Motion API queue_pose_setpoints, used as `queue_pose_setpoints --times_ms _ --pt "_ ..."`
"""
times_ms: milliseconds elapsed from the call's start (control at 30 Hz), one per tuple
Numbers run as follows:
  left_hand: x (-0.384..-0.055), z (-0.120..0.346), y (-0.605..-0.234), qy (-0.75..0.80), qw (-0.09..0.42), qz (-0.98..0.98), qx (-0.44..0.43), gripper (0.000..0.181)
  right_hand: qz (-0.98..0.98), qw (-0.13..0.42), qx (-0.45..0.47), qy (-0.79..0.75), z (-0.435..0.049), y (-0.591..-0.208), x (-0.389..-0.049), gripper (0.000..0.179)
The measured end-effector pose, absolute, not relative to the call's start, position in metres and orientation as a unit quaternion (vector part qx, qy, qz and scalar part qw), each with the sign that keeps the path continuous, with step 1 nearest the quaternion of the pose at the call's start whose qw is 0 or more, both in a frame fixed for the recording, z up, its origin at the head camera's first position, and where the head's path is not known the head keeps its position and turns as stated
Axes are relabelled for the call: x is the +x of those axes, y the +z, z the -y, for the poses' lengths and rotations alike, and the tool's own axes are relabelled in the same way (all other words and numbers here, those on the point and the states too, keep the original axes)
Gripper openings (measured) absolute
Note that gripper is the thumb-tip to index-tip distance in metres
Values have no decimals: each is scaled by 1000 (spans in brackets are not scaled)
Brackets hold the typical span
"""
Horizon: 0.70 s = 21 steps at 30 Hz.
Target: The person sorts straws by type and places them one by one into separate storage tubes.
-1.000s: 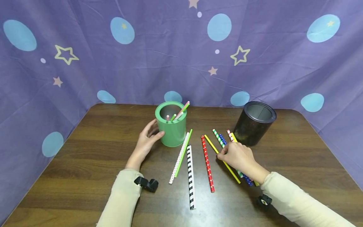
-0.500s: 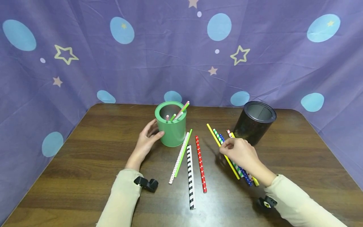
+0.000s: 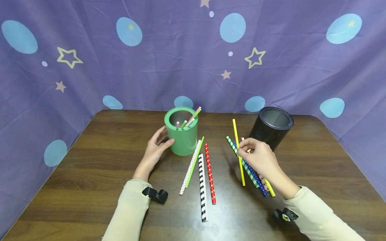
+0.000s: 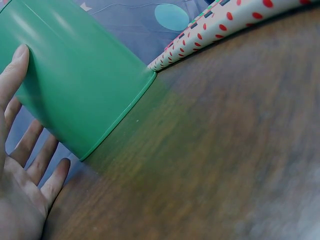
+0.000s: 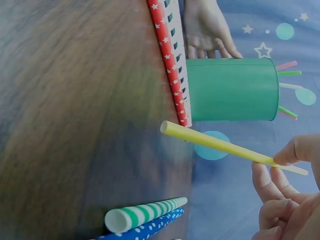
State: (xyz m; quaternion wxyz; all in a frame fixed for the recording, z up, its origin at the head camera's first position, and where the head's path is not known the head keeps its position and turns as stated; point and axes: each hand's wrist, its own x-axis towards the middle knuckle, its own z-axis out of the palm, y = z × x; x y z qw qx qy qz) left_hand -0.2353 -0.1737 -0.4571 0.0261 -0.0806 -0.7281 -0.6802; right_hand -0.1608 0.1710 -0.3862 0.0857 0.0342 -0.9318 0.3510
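My left hand (image 3: 155,149) rests against the left side of a green can (image 3: 184,140), its thumb on the wall and its fingers spread loosely beside and behind it. Several paper straws (image 3: 193,115) stick out of the can's top. My right hand (image 3: 259,157) pinches a yellow straw (image 3: 235,129) between thumb and fingertips. In the right wrist view this yellow straw (image 5: 215,141) is lifted off the tabletop. Below that hand lie a green-striped straw (image 3: 251,175), a blue dotted straw (image 3: 263,189), a red-dotted white straw (image 3: 263,181) and another yellow straw (image 3: 270,189).
A black can (image 3: 268,132) stands behind my right hand. Mid-table lie a red straw with white stars (image 3: 210,174), a black-and-white striped straw (image 3: 202,187), a white spotted straw (image 3: 188,174) and a light green straw (image 3: 192,174). A purple curtain (image 3: 193,50) hangs behind the table.
My right hand has picked up the yellow straw, raising it and turning it more upright. The red straw has slid left toward the striped one. My left hand stays at the green can.
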Motion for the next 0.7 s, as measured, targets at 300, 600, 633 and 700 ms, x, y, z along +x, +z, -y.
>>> queue_pose_setpoints --times_ms 300,600,633,700 --pt "-235 174 -457 -680 23 729 -80 65 897 109 41 427 -166 -378 -162 9" --pt "-236 174 -457 -680 22 728 -82 66 853 142 48 501 -151 -368 -168 9" --pt "-236 174 -457 -680 22 728 -82 66 846 145 48 510 -149 -367 -169 9" --pt "-236 174 -457 -681 21 728 -81 66 831 147 49 534 -144 -365 -169 11"
